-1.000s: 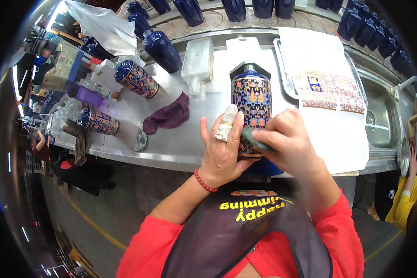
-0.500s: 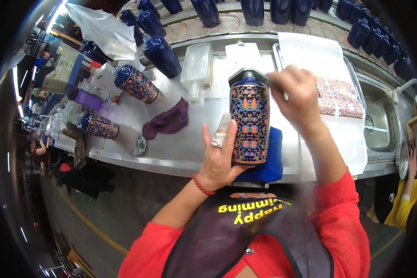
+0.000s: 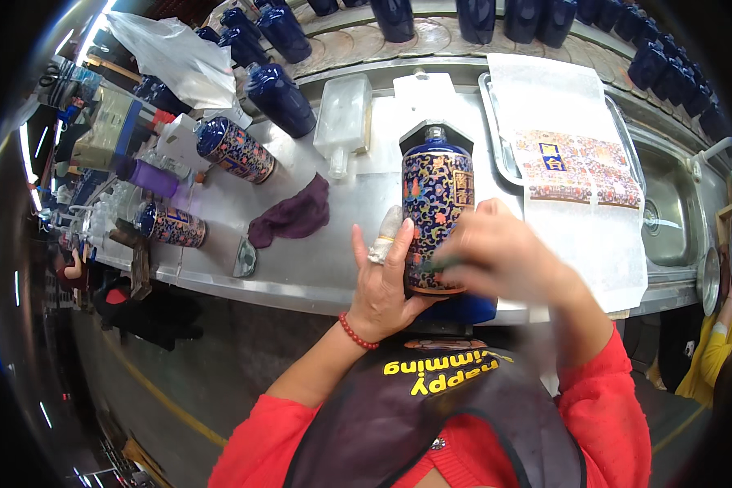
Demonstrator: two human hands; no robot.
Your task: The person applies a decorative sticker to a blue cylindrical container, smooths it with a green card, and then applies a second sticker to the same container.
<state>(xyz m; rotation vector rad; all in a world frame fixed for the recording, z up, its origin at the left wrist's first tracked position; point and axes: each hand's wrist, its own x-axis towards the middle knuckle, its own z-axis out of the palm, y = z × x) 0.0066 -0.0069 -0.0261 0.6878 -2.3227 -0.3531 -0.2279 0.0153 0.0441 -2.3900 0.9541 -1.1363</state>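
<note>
A dark blue bottle (image 3: 433, 195) with a colourful floral wrap stands before me, its neck toward the far side. A gold-edged lettered panel shows on its right side. My left hand (image 3: 380, 285) holds its lower left side; one finger wears a grey cover and white tape. Over the bottle's lower right, my right hand (image 3: 504, 256) is curled and smeared by motion. Something small and dark greenish shows at its fingertips, too blurred to name. A blue cloth (image 3: 468, 309) lies under the bottle's near end.
Patterned transfer sheets (image 3: 581, 191) lie on white paper at right, beside a sink (image 3: 667, 232). A purple cloth (image 3: 293, 215), clear glass bottle (image 3: 342, 122) and two decorated bottles (image 3: 234, 150) are at left. Plain blue bottles (image 3: 476, 20) line the far conveyor. Another person's yellow sleeve (image 3: 708, 358) shows at right.
My right hand has moved from beside the bottle's neck down to its lower right. The bottle has turned, bringing the lettered panel into view. Blue bottles on the conveyor have shifted right.
</note>
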